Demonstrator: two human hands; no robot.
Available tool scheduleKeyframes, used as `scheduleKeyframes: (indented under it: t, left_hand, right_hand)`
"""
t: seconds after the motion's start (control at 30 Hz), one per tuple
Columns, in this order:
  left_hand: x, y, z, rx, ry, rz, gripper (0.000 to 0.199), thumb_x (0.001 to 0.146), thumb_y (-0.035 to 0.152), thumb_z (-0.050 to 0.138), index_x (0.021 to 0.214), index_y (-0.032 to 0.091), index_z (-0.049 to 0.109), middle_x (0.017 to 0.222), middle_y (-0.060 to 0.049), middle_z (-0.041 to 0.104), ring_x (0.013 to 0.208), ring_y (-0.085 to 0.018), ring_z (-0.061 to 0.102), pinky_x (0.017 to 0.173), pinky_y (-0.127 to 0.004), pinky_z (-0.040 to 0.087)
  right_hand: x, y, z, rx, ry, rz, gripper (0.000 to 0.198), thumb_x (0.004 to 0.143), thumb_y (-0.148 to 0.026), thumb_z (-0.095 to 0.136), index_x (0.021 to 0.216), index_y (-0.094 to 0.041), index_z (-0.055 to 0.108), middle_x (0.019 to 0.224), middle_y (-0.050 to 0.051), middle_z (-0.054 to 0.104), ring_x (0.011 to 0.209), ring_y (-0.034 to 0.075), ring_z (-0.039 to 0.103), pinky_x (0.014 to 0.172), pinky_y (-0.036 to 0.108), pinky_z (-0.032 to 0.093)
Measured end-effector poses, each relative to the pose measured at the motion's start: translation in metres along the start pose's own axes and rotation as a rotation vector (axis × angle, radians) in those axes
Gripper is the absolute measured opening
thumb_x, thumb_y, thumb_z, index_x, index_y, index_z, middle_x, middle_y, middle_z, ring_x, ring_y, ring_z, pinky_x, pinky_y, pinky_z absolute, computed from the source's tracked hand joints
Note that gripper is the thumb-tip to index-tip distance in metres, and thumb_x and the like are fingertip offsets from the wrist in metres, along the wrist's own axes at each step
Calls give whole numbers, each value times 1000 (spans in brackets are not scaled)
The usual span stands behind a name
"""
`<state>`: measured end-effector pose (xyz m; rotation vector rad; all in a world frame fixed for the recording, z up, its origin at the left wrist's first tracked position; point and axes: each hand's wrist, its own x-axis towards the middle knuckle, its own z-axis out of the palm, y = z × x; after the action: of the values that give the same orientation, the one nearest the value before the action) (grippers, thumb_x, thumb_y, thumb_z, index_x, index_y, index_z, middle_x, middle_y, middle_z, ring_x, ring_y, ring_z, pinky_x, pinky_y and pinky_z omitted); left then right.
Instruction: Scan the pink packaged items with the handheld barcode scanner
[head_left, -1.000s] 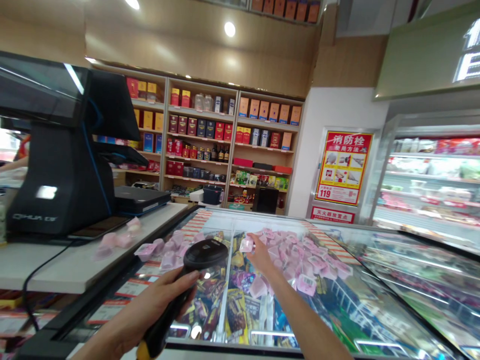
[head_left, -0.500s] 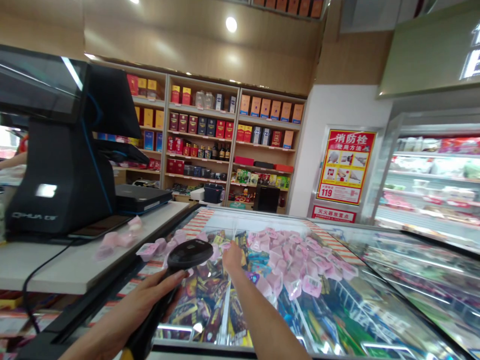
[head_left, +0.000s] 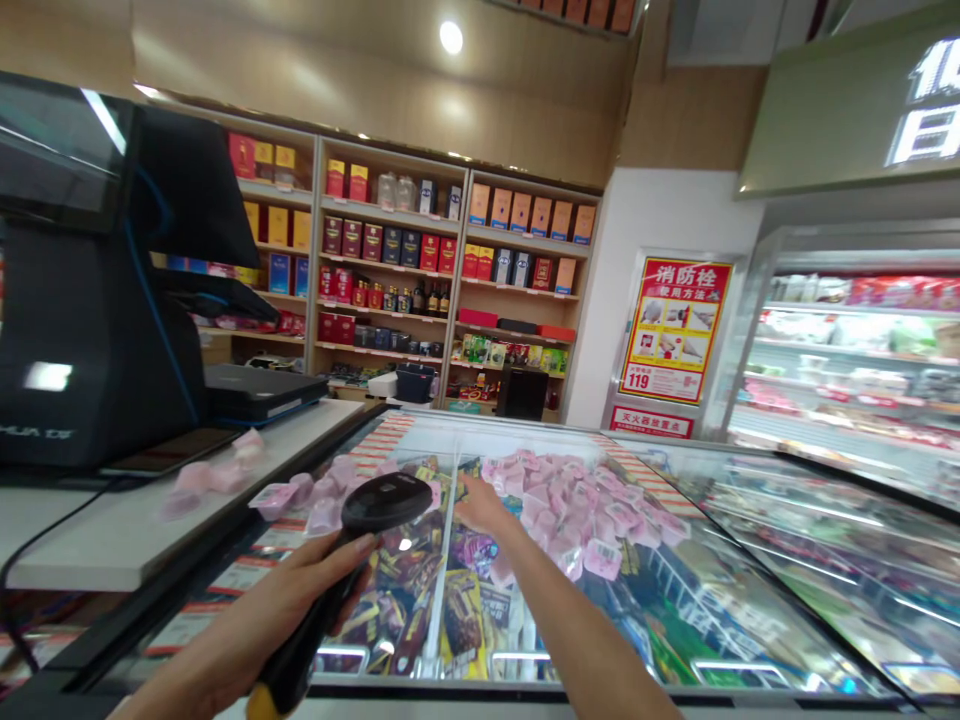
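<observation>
My left hand (head_left: 330,575) is wrapped round the handle of a black barcode scanner (head_left: 386,503), whose head points forward above the glass. To its right, my right hand (head_left: 484,505) hovers over the freezer lid, thumb and fingers slightly apart with nothing visible between them. A large heap of pink plastic cups (head_left: 581,500) with barcode labels lies on the glass right of that hand. A smaller group of pink cups (head_left: 326,500) lies left of the scanner, which partly hides it. Wrapped ice creams (head_left: 461,620) show through the glass below.
The chest freezer's glass top (head_left: 427,435) has a dark frame. On the left, a counter (head_left: 90,560) carries a black checkout terminal (head_left: 90,330), a cable and several pink cups (head_left: 202,475). Behind are shelves of boxed bottles (head_left: 394,245), a fire-hydrant poster (head_left: 675,325) and a lit display fridge (head_left: 862,350).
My right hand has moved slightly right and turned, away from the pink cup near the scanner head. The scanner stays in my left hand. The view has shifted a little to the right.
</observation>
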<state>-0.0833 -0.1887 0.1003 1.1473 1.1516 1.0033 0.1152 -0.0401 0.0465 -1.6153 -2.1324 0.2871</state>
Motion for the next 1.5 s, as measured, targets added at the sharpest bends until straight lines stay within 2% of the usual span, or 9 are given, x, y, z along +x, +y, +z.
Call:
scheduleKeyframes:
  t: [0.13,0.3,0.47,0.67,0.8,0.97,1.23,1.4,1.5]
  left_hand:
    - [1,3,6,14,-28,-22,29,59,44,59,66,17,54,55,2,54,48,-9,48,45,-19,39]
    - [-1,5,13,22,-50,-22,29,59,44,59,68,17,53,56,2,54,47,-8,47,45,-18,39]
    - [-6,10,16,45,-62,-35,27,61,44,58,67,17,53,57,2,54,49,-8,48,49,-19,40]
    - [-7,6,17,77,-25,1,30,60,45,58,64,16,53,56,2,54,47,-8,47,47,-19,39]
    - [-7,4,25,85,-14,24,30,58,45,59,66,16,57,56,1,55,47,-8,47,44,-19,38]
    - [-6,8,30,58,-12,1,30,54,46,61,64,17,57,55,1,55,47,-10,49,45,-20,39]
    - [-3,5,20,81,-77,11,30,59,46,58,61,17,53,57,2,54,48,-8,47,47,-18,39]
    - [6,-2,10,44,7,-6,31,61,47,56,58,17,51,51,3,52,44,-7,45,44,-17,37]
    - [7,-3,4,8,46,-2,30,60,46,58,59,17,53,51,3,52,44,-7,45,42,-16,37]
  right_hand:
    - [-36,31,-39,-47,-87,-66,37,62,-20,50,98,-19,57,103,5,59,96,20,51,80,26,37]
    - [-75,38,-47,-208,-277,-189,56,48,-32,64,102,-23,54,104,6,57,97,27,47,80,38,34]
    - [-80,41,-30,-209,-77,-188,27,51,-17,61,78,-21,62,83,5,61,85,22,51,79,36,32]
    - [-54,53,-30,733,342,175,21,65,-35,49,71,-17,55,66,2,56,66,15,54,63,27,41]
    - [-41,40,-32,1472,297,386,23,71,-37,44,69,-16,51,56,0,54,53,12,54,56,25,43]
    - [-35,28,-28,1720,200,451,23,76,-34,40,70,-15,51,54,1,56,49,11,54,57,25,44]
    - [-31,32,-17,1524,268,500,23,76,-36,38,72,-16,48,57,2,56,55,13,57,60,26,46]
    - [-10,12,19,790,469,521,22,78,-30,31,88,-15,45,83,9,59,77,17,58,67,28,45]
    - [2,-7,46,584,515,507,29,77,-21,30,105,-13,38,103,14,54,94,19,52,80,29,40]
